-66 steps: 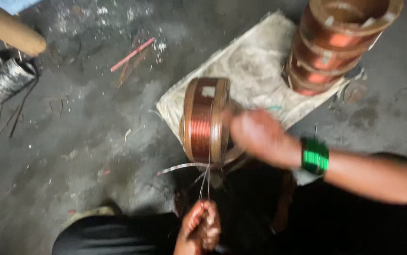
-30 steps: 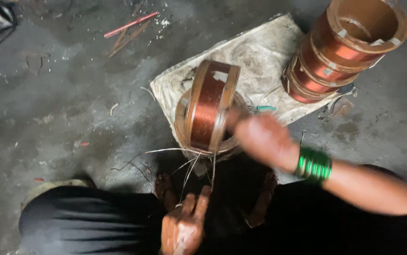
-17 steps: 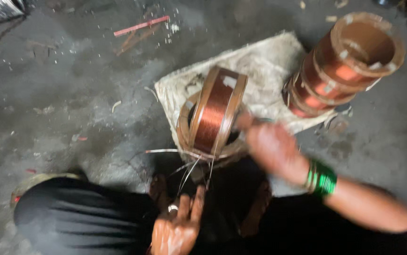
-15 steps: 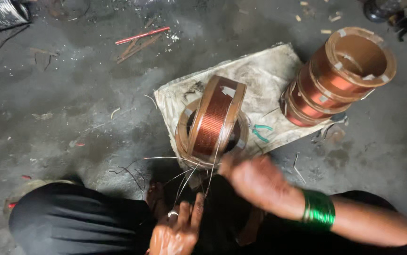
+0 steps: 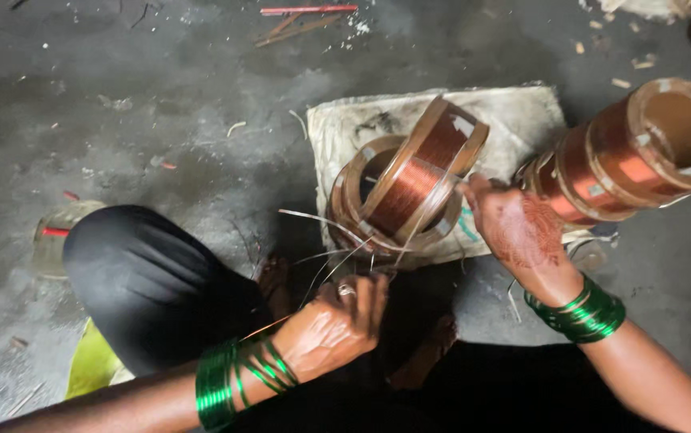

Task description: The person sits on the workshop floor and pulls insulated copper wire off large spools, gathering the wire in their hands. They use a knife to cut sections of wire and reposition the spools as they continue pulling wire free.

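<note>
Coil tilted on edge between your two hands

Copper coil (image 5: pixel 422 176) stands tilted on its rim atop a second flat coil (image 5: pixel 353 196), both on the dirty white sack (image 5: pixel 514 116). Your right hand (image 5: pixel 518 228) sits just right of the upright coil, fingers curled, fingertips touching its lower rim. Your left hand (image 5: pixel 337 325) is below and nearer you, fingers pinched together on the thin wire strands (image 5: pixel 337 256) trailing from the coil's base. Stacked coils (image 5: pixel 634 156) lie well right, behind your right hand.
</note>
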